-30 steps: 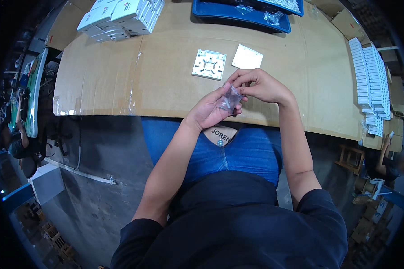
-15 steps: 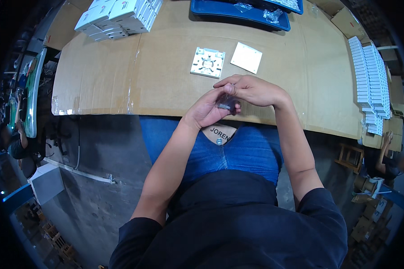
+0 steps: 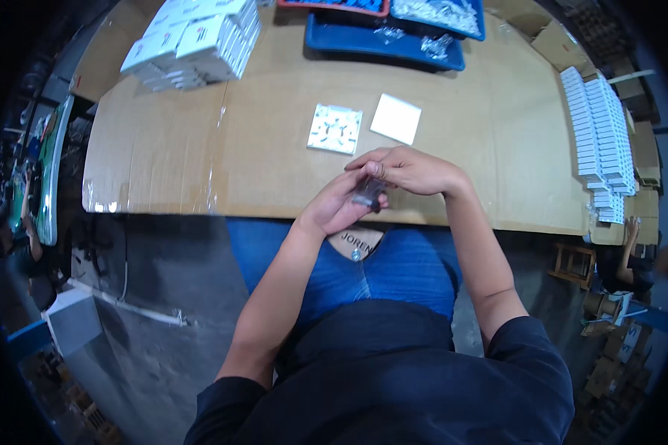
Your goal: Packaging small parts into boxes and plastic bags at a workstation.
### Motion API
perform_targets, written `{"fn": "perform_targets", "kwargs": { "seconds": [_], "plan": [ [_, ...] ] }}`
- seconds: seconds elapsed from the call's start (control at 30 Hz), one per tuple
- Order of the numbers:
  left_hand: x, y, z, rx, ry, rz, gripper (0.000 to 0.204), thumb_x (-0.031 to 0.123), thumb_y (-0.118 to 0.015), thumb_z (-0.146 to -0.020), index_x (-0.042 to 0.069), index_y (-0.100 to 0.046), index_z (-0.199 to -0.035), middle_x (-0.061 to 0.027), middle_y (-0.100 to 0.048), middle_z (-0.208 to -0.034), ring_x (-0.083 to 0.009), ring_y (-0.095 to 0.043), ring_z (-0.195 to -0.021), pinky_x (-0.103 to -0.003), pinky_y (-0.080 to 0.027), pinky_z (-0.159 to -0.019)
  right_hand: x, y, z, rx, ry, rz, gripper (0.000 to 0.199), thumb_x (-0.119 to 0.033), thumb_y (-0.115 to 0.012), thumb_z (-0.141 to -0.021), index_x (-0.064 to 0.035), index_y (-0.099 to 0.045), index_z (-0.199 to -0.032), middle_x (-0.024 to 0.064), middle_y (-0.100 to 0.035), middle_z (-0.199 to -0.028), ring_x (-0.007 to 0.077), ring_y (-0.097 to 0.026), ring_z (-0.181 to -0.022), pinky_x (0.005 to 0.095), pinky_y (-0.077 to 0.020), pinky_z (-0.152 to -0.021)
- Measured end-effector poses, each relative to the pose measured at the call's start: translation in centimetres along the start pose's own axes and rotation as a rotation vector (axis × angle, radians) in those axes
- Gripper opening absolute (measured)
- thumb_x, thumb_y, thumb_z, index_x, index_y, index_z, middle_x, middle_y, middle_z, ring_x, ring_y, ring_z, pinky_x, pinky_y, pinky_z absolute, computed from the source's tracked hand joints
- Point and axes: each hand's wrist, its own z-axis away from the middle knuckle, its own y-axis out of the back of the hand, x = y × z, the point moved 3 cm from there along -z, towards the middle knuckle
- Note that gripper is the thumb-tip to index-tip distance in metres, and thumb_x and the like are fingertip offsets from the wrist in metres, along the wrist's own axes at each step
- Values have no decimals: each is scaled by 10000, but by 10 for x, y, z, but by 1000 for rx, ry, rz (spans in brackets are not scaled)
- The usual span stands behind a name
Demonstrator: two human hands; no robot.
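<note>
My left hand (image 3: 335,206) is palm up at the near edge of the table, its fingers curled around a small clear plastic packet (image 3: 368,193) with something dark in it. From above, my right hand (image 3: 417,172) reaches over with its thumb and fingers closed on the packet's upper end. What exactly is inside cannot be made out. Just beyond the hands lies a square white plastic tray with cut-outs and clips (image 3: 335,129). To its right a plain white square cover (image 3: 396,119) rests flat, apart from the tray.
Stacked white boxes (image 3: 200,44) stand at the far left. At the back are a blue tray (image 3: 382,49) with clear plastic bags, a red tray (image 3: 334,6) of blue parts and another blue tray of pale parts. White stacks (image 3: 605,133) line the right edge. Other people sit at both sides.
The view has tilted, so the table and its things appear lower and more of the back trays shows. Both hands stay together on the packet with little change of pose.
</note>
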Motion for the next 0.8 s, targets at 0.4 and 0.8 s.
{"fn": "perform_targets", "kwargs": {
  "seconds": [0.4,0.8],
  "plan": [
    [4,-17,-4,9,68,81,683,516,-412,-1122,-27,-466,-1532,-120,-678,-1235,-206,-643,-947,-354,-535,-896,67,215,-11,863,60,183,263,-225,-651,-1031,-7,-772,-1115,92,-780,-979,159,-702,-913,339,-554,-845],
    [8,-20,-6,31,106,138,695,508,-422,-1119,-38,-416,-1549,-147,-638,-1292,-210,-629,-961,-385,-515,-948,55,374,-25,1185,-313,971,270,-133,-616,-926,-138,-788,-1133,189,-762,-1098,386,-725,-1032,512,-558,-910]
  ]
}}
